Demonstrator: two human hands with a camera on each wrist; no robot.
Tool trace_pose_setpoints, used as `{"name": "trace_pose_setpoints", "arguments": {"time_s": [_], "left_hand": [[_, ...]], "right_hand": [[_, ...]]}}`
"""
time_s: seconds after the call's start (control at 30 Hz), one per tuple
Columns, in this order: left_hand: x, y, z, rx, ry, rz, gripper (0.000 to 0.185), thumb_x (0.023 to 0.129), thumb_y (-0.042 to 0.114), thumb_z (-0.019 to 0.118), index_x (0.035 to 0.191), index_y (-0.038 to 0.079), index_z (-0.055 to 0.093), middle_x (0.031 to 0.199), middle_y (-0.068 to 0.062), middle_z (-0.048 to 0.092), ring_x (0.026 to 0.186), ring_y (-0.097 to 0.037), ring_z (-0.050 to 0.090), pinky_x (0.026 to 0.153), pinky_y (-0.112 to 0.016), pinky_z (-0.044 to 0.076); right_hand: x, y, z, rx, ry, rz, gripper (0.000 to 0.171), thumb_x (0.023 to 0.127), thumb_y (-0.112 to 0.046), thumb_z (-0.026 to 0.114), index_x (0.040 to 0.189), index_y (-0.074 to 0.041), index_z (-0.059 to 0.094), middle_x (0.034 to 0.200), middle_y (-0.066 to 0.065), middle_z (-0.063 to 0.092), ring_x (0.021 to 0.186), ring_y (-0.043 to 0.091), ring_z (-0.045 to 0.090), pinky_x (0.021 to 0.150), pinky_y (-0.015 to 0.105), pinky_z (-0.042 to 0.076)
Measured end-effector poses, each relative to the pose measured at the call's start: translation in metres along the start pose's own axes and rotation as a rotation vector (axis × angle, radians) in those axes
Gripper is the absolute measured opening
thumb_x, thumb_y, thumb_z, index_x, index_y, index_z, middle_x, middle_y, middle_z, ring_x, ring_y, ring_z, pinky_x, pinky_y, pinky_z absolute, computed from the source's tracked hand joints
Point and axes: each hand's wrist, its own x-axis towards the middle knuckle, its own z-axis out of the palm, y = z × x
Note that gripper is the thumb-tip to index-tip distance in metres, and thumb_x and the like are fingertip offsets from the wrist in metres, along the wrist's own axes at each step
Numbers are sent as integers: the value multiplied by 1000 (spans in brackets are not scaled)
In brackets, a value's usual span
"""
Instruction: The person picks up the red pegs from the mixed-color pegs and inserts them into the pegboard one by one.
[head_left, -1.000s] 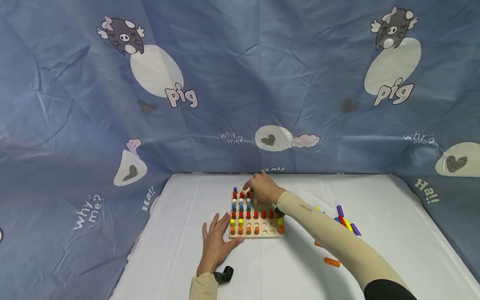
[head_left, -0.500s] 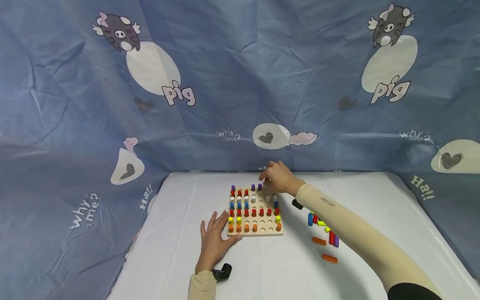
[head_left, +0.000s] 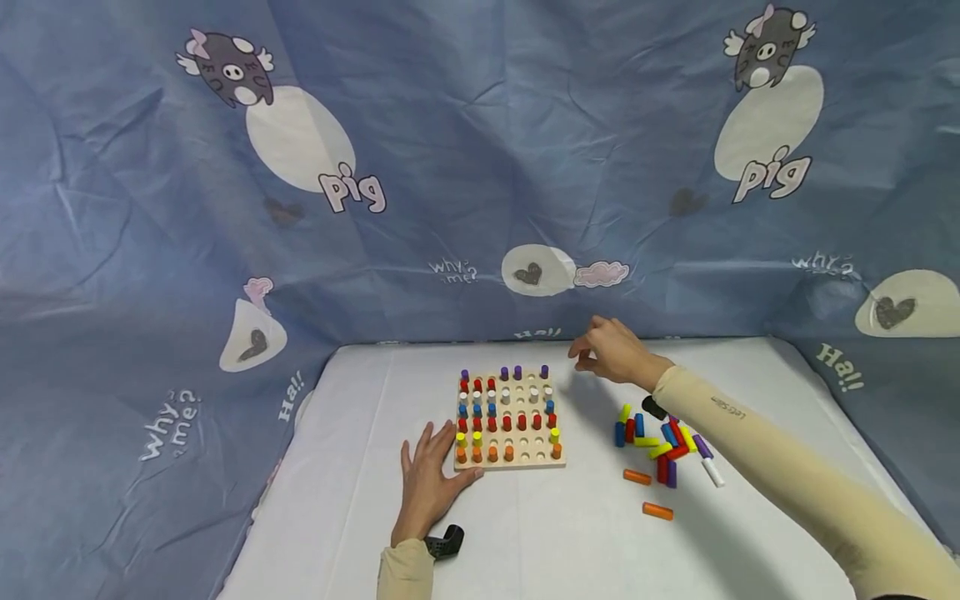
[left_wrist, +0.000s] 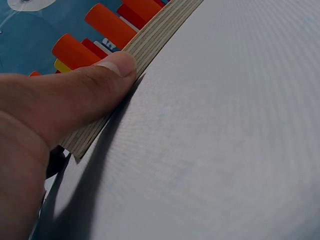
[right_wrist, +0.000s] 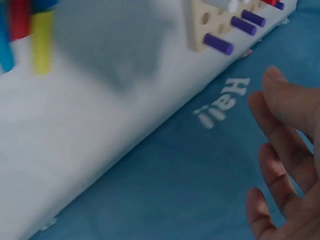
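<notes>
A wooden pegboard stands on the white table, holding rows of coloured pegs. My left hand spreads around its near left corner, straight fingers along the left side. In the left wrist view the thumb presses the front edge, below orange pegs. My right hand hovers past the board's far right corner, fingers loosely bent and nothing between them. The back row has a purple peg at its right end, with two more purple ones further left. Bare holes show between several pegs.
Right of the board lies a loose pile of red, blue, yellow and purple pegs. Two orange pegs lie nearer the front, and a white peg at the pile's right. A blue printed curtain rises behind the table.
My right hand has moved from over the board's back rows to the right, off the board, uncovering a purple peg at the back row's right end. My left hand has stayed put.
</notes>
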Motion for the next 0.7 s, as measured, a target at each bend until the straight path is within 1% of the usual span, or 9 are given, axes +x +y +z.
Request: {"name": "trace_pose_setpoints", "arguments": {"time_s": [0.1,0.23,0.33,0.43,0.5,0.6,0.7], "left_hand": [[0,-1,1,4,18,19,88,77,48,91,148,6,61,157,-14,58,155,-45,36,124,-77,7],[-1,-2,3,5,32,25,88,77,47,92,147,5,62,155,-15,59,154,-46,38,123,-78,8],[-1,-3,2,8,21,16,88,78,50,90,148,5,61,156,-14,59,155,-45,37,124,-77,8],[1,-2,0,6,6,8,89,79,52,89,149,5,61,157,-14,57,156,-44,36,125,-76,7],[1,-2,-1,7,2,4,89,79,52,89,149,5,61,158,-13,57,156,-44,36,125,-76,6],[1,-2,0,6,-3,2,90,79,53,88,150,5,60,158,-13,57,156,-44,35,125,-76,6],[1,-2,1,3,-5,1,90,79,53,88,150,5,60,158,-13,57,157,-44,35,126,-76,6]], "right_hand": [[-19,10,-4,-1,-40,22,16,82,-15,91,97,-17,85,85,-5,81,81,16,53,70,34,44],[-44,20,-4,-2,-79,40,13,83,-15,91,94,-16,84,84,-7,80,82,14,53,70,30,43],[-60,24,-2,6,-90,49,11,83,-15,91,91,-15,84,83,-7,80,81,13,54,70,29,43],[-74,26,1,27,-103,80,9,83,-16,91,87,-15,83,80,-8,79,80,12,53,69,28,43],[-82,27,3,51,-125,115,8,85,-18,90,86,-16,82,79,-10,77,80,11,52,69,28,44],[-93,28,10,83,-156,172,9,86,-22,90,84,-19,81,76,-13,72,81,10,51,69,27,45],[-102,27,16,99,-169,202,12,85,-27,90,83,-20,80,73,-15,69,80,10,50,69,27,45]]}}
